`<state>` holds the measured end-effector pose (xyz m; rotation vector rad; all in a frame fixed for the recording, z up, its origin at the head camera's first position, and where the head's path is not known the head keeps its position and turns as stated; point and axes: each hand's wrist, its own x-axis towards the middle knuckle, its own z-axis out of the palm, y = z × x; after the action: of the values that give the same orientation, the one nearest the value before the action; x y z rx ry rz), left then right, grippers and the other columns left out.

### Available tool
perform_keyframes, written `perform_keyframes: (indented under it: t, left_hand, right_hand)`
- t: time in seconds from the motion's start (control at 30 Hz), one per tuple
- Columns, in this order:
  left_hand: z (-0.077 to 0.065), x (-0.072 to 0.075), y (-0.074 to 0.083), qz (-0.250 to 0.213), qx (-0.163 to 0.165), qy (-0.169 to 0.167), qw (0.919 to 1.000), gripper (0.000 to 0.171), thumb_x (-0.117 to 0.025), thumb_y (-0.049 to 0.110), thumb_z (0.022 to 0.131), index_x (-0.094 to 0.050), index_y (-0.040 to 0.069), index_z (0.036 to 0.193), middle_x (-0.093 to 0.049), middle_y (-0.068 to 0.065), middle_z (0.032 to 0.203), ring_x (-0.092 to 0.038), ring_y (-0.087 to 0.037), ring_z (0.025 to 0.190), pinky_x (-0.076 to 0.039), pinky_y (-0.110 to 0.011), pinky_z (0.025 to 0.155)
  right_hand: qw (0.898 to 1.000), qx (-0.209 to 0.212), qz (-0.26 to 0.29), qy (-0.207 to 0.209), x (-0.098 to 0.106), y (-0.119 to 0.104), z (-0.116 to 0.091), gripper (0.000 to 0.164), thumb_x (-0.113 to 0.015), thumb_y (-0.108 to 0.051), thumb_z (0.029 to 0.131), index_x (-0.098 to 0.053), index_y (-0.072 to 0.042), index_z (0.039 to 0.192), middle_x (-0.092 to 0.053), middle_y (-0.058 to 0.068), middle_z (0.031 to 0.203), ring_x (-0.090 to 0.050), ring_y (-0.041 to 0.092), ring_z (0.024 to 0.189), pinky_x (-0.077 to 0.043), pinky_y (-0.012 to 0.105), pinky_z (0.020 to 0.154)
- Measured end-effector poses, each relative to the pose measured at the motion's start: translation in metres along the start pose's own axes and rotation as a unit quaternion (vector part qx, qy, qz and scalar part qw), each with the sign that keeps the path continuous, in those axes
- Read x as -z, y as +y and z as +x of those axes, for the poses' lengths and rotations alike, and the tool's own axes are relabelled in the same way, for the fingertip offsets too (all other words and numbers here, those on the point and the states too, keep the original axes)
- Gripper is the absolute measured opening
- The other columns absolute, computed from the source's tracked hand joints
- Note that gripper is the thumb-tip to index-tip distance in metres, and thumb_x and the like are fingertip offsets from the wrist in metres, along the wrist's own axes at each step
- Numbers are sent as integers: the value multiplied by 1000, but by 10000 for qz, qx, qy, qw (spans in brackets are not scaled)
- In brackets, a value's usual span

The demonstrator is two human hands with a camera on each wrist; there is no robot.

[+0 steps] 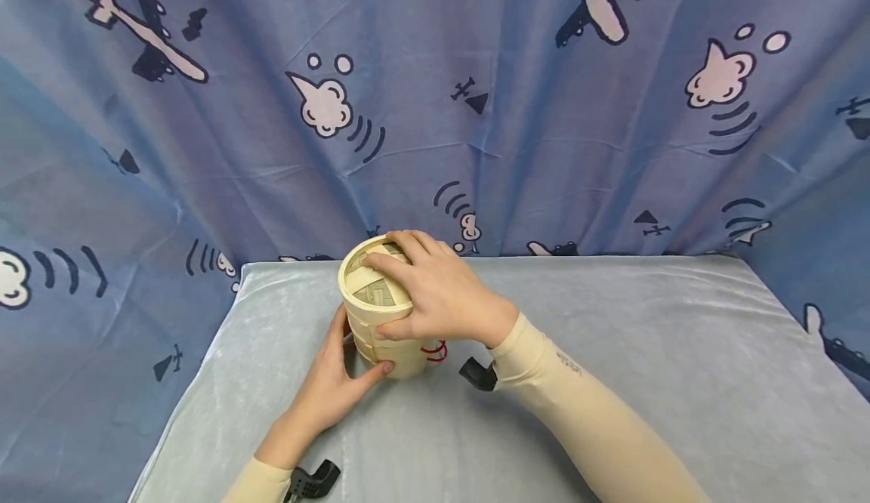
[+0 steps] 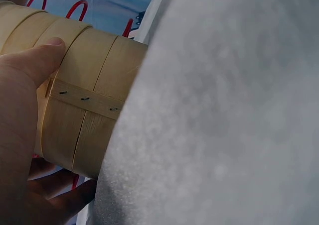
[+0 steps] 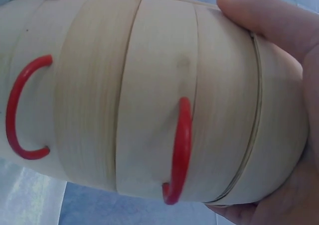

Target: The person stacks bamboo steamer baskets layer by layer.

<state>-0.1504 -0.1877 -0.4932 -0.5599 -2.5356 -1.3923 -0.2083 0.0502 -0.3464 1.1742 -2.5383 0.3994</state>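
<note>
A tall stack of small bamboo steamers (image 1: 371, 322) stands upright on the cloth, its woven lid (image 1: 367, 280) facing up. My left hand (image 1: 329, 390) holds the lower part from the left, thumb in front. In the left wrist view that thumb (image 2: 47, 53) presses on the bamboo wall (image 2: 99, 65) beside a stapled strip. Across the top reaches my right hand (image 1: 451, 291), its thumb on the side wall and its fingers over the lid and far rim. Red loop handles (image 3: 182, 150) stick out of the pale wall in the right wrist view.
The steamers stand on a table covered in light grey cloth (image 1: 612, 367). Behind and beside it hangs a blue curtain (image 1: 408, 155) printed with planes and clouds. Black wrist mounts (image 1: 316, 480) sit at both sleeves.
</note>
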Motion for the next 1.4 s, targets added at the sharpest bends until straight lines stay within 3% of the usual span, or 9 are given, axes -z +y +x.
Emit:
perform_keyframes:
  t: [1.03,1.4]
  left_hand:
    - [1,-7,3,-44,-61,3,10000,119,-92,39,91,-10,32,177,-39,-11,171,-55,-38,143,-48,-60,116]
    - [0,0,-3,34,-39,-2,10000,120,-92,39,91,-8,32,177,-39,-11,171,-55,-36,143,-50,-59,114]
  right_hand:
    - [9999,-56,-139,15,4,-1,-6,89,-83,-66,80,-60,-23,155,-53,15,154,-50,32,138,-52,53,104]
    - [9996,84,-268,55,2,-4,1,89,-83,-68,80,-60,-23,153,-54,15,152,-52,33,136,-53,52,102]
